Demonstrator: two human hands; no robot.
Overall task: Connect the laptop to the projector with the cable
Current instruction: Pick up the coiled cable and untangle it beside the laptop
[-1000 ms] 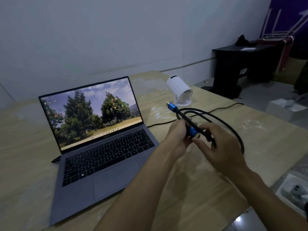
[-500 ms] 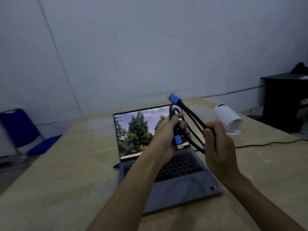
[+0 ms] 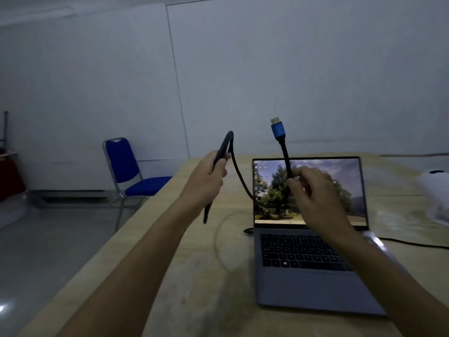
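A black cable [image 3: 239, 177] with a blue plug [image 3: 277, 131] hangs in the air between my hands. My left hand [image 3: 209, 178] grips a folded bend of it, and one end dangles below that hand. My right hand [image 3: 313, 190] pinches the cable just under the blue plug, which points up. The open grey laptop [image 3: 308, 268] stands on the wooden table [image 3: 194, 276] behind and below my right hand, its screen lit with trees. The white projector [image 3: 435, 198] sits at the right edge, partly cut off.
A blue chair [image 3: 128, 171] stands on the floor left of the table. A thin black cord [image 3: 413, 243] runs from the laptop's right side across the table. Another plug [image 3: 248, 231] sticks out at the laptop's left side. White walls lie behind.
My hands have drawn apart and the coiled cable has opened out. The blue plug now stands up from my right hand. The view has swung left, pushing the projector to the right edge.
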